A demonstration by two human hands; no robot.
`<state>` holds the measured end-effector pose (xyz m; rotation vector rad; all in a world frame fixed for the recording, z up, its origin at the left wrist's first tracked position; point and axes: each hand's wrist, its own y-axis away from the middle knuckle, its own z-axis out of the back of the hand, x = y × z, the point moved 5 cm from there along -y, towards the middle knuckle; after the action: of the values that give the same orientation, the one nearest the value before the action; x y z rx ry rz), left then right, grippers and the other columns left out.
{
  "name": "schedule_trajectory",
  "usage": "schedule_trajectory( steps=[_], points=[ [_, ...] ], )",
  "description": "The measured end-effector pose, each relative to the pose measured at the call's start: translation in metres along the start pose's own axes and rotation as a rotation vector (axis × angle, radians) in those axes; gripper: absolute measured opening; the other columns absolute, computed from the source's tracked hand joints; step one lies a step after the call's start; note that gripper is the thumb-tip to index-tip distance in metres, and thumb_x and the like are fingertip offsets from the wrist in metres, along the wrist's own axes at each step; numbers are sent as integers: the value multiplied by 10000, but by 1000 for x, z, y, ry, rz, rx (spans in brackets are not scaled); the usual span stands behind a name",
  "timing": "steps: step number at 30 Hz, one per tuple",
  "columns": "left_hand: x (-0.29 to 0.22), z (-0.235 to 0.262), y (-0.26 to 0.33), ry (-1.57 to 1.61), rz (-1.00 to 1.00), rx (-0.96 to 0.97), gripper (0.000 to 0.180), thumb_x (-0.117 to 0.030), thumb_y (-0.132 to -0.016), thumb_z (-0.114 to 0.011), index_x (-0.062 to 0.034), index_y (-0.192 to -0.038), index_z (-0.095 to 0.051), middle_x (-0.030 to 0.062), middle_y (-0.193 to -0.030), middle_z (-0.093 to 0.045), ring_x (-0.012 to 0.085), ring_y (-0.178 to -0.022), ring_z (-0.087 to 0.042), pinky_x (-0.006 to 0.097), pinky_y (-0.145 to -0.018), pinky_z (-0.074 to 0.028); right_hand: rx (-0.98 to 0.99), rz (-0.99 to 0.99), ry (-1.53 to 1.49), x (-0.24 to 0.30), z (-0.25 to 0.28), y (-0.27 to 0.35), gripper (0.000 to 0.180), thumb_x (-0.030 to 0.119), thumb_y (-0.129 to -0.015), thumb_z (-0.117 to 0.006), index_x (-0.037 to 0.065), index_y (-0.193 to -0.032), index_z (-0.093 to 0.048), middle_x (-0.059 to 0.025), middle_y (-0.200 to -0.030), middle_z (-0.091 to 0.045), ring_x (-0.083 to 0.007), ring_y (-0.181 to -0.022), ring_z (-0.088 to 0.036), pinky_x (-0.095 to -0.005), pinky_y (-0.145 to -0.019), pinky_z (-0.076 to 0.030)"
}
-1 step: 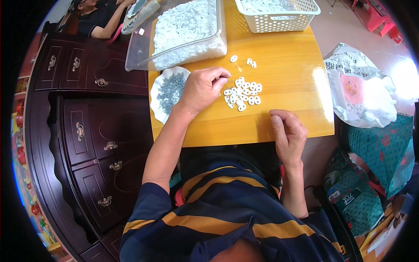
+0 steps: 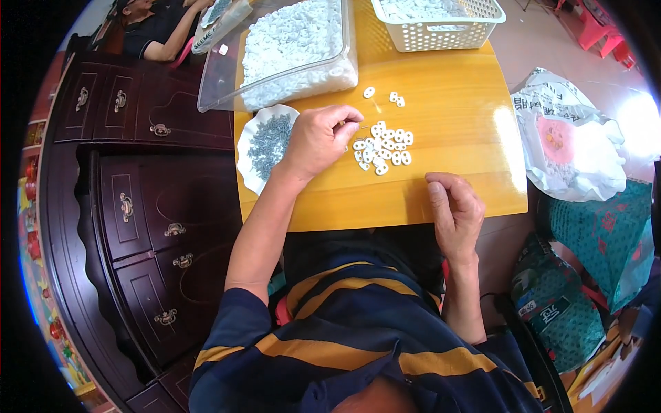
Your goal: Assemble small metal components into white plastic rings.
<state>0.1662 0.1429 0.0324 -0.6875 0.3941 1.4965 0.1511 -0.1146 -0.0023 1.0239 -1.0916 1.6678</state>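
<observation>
My left hand (image 2: 320, 141) is closed in a pinch at the left of a small pile of white two-holed plastic pieces (image 2: 382, 146). A thin, nail-like metal piece (image 2: 365, 127) shows at its fingertips. Beside that wrist, a white scalloped plate (image 2: 246, 168) holds many small grey metal nails or screws (image 2: 270, 146), partly covered by the hand. My right hand (image 2: 460, 210) rests at the table's front edge, loosely curled, thumb apart from the palm, with nothing seen in it. Farther back lie a few loose white pieces (image 2: 369, 92).
On the wooden table (image 2: 468, 138) stand a clear plastic bin (image 2: 303, 88) of white pieces and a cream perforated basket (image 2: 444, 38). A dark drawer cabinet (image 2: 165, 199) borders the left. White (image 2: 571, 138) and teal bags (image 2: 599, 234) lie right. Another person (image 2: 155, 31) sits far left.
</observation>
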Motion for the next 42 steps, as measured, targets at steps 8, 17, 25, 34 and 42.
schedule_trajectory(
  steps=[8, 17, 25, 34, 42],
  points=[
    [22, 54, 39, -32, 94, -162, 83, 17, -847, -702, 5, -928, -711, 32, -762, -691, 59, -639, -601, 227, -590, -478, -10, -3, -5, 1, 1, 0, 103, 68, -953, -656, -13, -981, -714, -122, -920, -725, -199, -846, -685, -290, -774, -525],
    [60, 80, 78, -227, 329, -101, 135, -42, -837, -686, -40, -964, -732, 107, -851, -704, 252, -710, -685, 327, -641, -526, 4, 7, -11, 5, -3, 0, 85, 45, -939, -659, -22, -969, -702, -138, -908, -716, -224, -828, -684, -303, -762, -526],
    [7, 27, 66, -138, 53, -142, 84, -55, -843, -692, -46, -922, -720, 116, -837, -688, 293, -737, -684, 361, -643, -541, 18, 23, 28, 6, -3, 2, 101, 57, -954, -648, -16, -989, -708, -121, -915, -716, -189, -839, -676, -286, -773, -519],
    [-2, -6, 51, -400, -22, -136, 35, -100, -855, -693, -77, -882, -694, 97, -822, -662, 325, -730, -667, 421, -642, -547, 0, 20, 21, 4, 0, 1, 101, 60, -952, -649, -12, -986, -712, -112, -919, -722, -188, -847, -678, -288, -778, -522],
    [4, -16, 50, -480, -31, -29, 54, -124, -869, -678, -71, -869, -681, 109, -837, -670, 337, -725, -671, 440, -638, -550, -7, 18, 16, 2, 3, 2, 101, 64, -951, -654, -9, -980, -716, -115, -923, -725, -194, -848, -679, -290, -784, -523]
  ],
)
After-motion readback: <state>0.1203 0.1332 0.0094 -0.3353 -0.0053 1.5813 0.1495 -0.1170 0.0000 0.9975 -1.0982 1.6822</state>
